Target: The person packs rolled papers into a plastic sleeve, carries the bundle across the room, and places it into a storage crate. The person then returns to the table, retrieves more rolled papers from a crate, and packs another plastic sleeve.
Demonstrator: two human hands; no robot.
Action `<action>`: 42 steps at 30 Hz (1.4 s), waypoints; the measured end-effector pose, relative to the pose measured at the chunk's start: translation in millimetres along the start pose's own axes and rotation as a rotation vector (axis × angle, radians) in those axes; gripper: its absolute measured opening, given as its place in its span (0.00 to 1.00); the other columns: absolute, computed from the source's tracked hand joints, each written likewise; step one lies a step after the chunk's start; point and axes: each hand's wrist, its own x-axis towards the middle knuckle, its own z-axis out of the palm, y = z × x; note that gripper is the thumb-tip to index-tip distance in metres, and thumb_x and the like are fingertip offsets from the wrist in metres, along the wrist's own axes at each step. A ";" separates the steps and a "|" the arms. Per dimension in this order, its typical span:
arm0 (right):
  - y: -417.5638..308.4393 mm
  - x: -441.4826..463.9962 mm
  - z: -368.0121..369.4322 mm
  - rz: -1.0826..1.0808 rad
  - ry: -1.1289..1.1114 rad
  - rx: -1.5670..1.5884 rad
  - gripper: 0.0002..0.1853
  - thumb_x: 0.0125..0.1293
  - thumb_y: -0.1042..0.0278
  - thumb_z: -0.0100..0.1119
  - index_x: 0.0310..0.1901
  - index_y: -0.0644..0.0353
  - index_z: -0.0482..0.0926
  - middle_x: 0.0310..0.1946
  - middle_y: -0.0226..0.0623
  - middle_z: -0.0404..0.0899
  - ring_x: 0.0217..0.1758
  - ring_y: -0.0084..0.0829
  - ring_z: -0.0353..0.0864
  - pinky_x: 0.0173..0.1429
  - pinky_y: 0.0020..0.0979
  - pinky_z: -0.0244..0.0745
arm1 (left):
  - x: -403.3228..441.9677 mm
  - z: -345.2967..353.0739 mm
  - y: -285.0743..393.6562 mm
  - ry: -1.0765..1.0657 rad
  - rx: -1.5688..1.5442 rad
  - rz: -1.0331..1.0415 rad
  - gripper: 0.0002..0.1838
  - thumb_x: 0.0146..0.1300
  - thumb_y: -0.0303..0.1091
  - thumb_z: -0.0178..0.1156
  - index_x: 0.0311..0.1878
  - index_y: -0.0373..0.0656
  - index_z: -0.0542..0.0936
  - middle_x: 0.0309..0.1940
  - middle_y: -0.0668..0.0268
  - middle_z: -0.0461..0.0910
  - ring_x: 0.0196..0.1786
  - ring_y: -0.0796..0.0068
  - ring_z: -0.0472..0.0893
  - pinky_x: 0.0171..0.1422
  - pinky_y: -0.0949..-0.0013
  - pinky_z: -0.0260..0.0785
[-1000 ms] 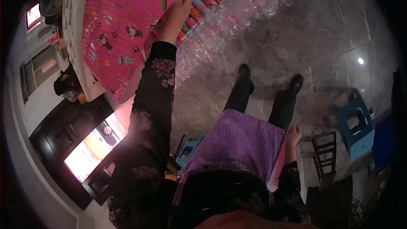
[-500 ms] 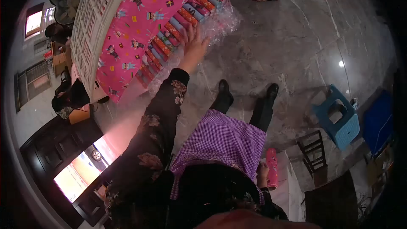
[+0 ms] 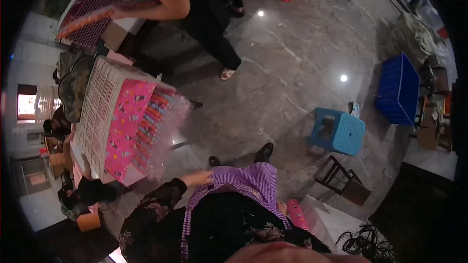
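Left fingers [image 3: 207,178] loosely extended and seemingly empty, we should avoid crushing the pink roll [image 3: 298,215] beside our right fingers [image 3: 282,207], whose grip we cannot tell.

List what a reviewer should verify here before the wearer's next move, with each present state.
1. Left hand apart from the white plastic lattice crate: ok.
2. Right hand gripping the pink patterned roll: cannot tell; it is beside it, fingers unclear.
3. Multicoloured slim rolls lined up beside the pink printed sheet: ok.
4. Crinkled clear plastic film tucked in: not ok, it sticks out loosely.
5. Turquoise plastic stool apart from the wearer's black shoes: ok.
6. Other person in black apart from both hands: ok.
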 end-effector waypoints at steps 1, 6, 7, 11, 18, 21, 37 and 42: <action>-9.9 12.4 -15.1 0.021 0.025 0.036 0.09 0.66 0.70 0.52 0.31 0.67 0.73 0.26 0.39 0.77 0.27 0.33 0.75 0.32 0.36 0.70 | -8.4 -3.7 21.3 0.038 -0.168 0.054 0.21 0.72 0.43 0.51 0.59 0.36 0.71 0.48 0.51 0.80 0.50 0.57 0.79 0.54 0.58 0.70; -33.4 113.9 -96.7 0.047 -0.009 0.405 0.08 0.63 0.70 0.57 0.29 0.61 0.72 0.19 0.35 0.69 0.17 0.29 0.69 0.20 0.34 0.62 | -11.2 -10.4 74.8 0.196 -0.557 -0.156 0.19 0.74 0.41 0.47 0.54 0.33 0.75 0.46 0.59 0.79 0.47 0.72 0.76 0.52 0.66 0.69; -65.9 116.1 -105.0 -0.026 0.076 0.466 0.09 0.64 0.70 0.56 0.28 0.61 0.72 0.18 0.34 0.67 0.17 0.28 0.66 0.21 0.33 0.61 | -6.5 -17.0 89.5 0.248 -0.630 -0.242 0.19 0.74 0.40 0.46 0.52 0.32 0.76 0.45 0.60 0.80 0.46 0.73 0.76 0.52 0.68 0.68; -177.5 178.8 -126.7 -0.180 0.161 0.567 0.08 0.66 0.69 0.55 0.30 0.62 0.72 0.21 0.33 0.69 0.18 0.26 0.64 0.23 0.33 0.61 | 21.2 -50.0 139.8 0.446 -0.477 -0.158 0.20 0.73 0.40 0.45 0.46 0.32 0.79 0.41 0.59 0.81 0.45 0.70 0.77 0.52 0.67 0.68; -322.2 217.2 -118.5 -0.260 0.102 0.356 0.09 0.69 0.66 0.56 0.38 0.64 0.75 0.25 0.32 0.68 0.23 0.23 0.63 0.29 0.35 0.62 | 160.1 -128.8 127.4 0.430 -0.356 -0.192 0.21 0.73 0.42 0.45 0.50 0.33 0.79 0.47 0.49 0.80 0.52 0.54 0.79 0.56 0.60 0.68; -297.3 261.8 -129.2 -0.372 0.079 0.278 0.10 0.63 0.66 0.58 0.34 0.67 0.79 0.22 0.40 0.76 0.25 0.35 0.76 0.29 0.40 0.67 | 274.7 -147.2 61.9 0.631 0.277 0.356 0.17 0.71 0.37 0.47 0.49 0.36 0.81 0.44 0.47 0.81 0.51 0.47 0.79 0.55 0.58 0.69; -574.3 402.4 -201.6 -0.594 0.206 -1.010 0.09 0.60 0.68 0.54 0.32 0.63 0.81 0.24 0.46 0.80 0.27 0.44 0.80 0.29 0.43 0.69 | 415.1 -439.9 387.0 0.637 -0.158 0.128 0.20 0.66 0.43 0.52 0.47 0.34 0.78 0.43 0.46 0.81 0.50 0.48 0.80 0.51 0.54 0.71; -712.7 522.3 -286.7 -0.517 0.152 -0.690 0.06 0.62 0.71 0.53 0.32 0.63 0.77 0.22 0.42 0.76 0.24 0.38 0.75 0.26 0.39 0.66 | 424.5 -468.9 384.8 0.763 -0.300 0.079 0.19 0.64 0.42 0.53 0.44 0.32 0.80 0.44 0.46 0.82 0.48 0.47 0.81 0.53 0.56 0.71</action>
